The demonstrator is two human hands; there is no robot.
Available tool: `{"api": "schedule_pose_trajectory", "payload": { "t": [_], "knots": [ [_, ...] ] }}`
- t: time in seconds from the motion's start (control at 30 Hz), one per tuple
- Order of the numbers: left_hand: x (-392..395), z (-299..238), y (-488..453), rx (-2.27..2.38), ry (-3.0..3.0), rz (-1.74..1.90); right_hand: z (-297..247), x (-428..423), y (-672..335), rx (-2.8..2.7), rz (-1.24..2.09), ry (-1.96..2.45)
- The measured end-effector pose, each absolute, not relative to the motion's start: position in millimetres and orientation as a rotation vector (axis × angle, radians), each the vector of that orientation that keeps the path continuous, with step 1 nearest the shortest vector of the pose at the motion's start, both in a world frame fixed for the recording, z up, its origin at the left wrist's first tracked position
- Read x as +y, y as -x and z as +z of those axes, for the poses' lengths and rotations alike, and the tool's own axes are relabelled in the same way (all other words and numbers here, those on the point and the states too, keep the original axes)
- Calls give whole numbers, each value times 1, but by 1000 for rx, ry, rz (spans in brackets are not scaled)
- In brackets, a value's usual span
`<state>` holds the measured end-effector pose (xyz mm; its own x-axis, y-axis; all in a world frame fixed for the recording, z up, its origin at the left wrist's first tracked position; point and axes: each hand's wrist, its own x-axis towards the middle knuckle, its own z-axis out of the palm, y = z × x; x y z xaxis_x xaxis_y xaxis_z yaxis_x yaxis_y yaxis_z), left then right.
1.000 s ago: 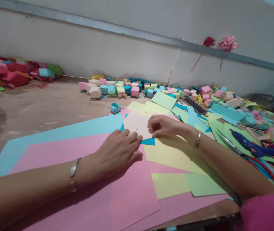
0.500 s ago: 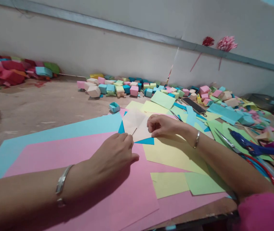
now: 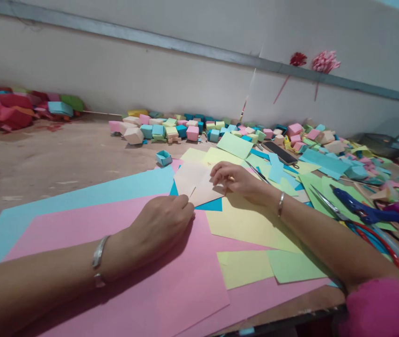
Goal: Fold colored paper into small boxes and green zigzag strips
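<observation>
A pale peach sheet of paper (image 3: 195, 175) lies near the middle of the table, over blue paper (image 3: 212, 205). My left hand (image 3: 166, 215) is closed at the paper's lower left corner, its fingertips mostly hidden; a thin dark line, perhaps a raised fold edge, shows just above the knuckles. My right hand (image 3: 236, 180) rests at the paper's right side with fingers bent and a little apart, nothing visible in them. Large pink sheets (image 3: 115, 262) spread beneath my left forearm, and a yellow sheet (image 3: 251, 224) lies beneath my right wrist.
A small blue paper box (image 3: 164, 158) stands beyond the sheets. Folded paper blocks (image 3: 192, 133) line the wall. To the right lie a phone (image 3: 279, 153), scissors (image 3: 329, 202) and a blue glue gun (image 3: 357, 208). Red paper pieces (image 3: 13, 110) are piled at far left.
My right hand has shifted slightly and its fingers have loosened from a tighter curl. My left hand has turned a little, and its thumb is now tucked out of sight.
</observation>
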<state>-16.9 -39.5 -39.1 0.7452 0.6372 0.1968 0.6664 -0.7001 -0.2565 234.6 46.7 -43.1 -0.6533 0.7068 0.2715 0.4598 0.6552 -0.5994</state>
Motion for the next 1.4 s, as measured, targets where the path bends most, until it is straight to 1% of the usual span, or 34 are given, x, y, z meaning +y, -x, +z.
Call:
{"api": "schedule_pose_trajectory", "payload": {
  "t": [0.07,0.13,0.23,0.4,0.47,0.57,0.63,0.73,0.8,0.9,1.03,1.17,1.3,1.4],
  "knots": [
    [-35,-38,17,-1075,2637,-174,-48,50,-236,-2323,418,925],
    [-31,-38,17,-1106,2656,-194,-53,55,-241,-2349,236,908],
    [-28,-39,15,-1109,2671,-159,-61,66,-251,-2395,171,853],
    [-27,-37,13,-1173,2648,-52,-61,69,-258,-2318,261,654],
    [-28,-34,13,-1162,2599,-99,-56,62,-252,-2273,245,587],
    [-34,-29,12,-1093,2516,-287,-46,47,-237,-2241,76,485],
    [-39,-27,11,-1054,2542,-359,-42,37,-226,-2293,-109,450],
    [-43,-28,10,-1049,2623,-352,-37,23,-215,-2491,-403,389],
    [-41,-31,10,-1069,2651,-302,-36,17,-213,-2644,-455,393],
    [-37,-34,12,-1095,2700,-157,-36,15,-216,-2748,-326,466],
    [-34,-36,14,-1110,2746,-4,-43,23,-222,-2688,-116,452],
    [-38,-35,15,-1049,2676,-31,-53,32,-225,-2627,119,442],
    [-45,-36,16,-1061,2617,21,-57,33,-224,-2477,392,501],
    [-48,-38,17,-1057,2646,11,-56,31,-221,-2412,478,607]
  ]
}}
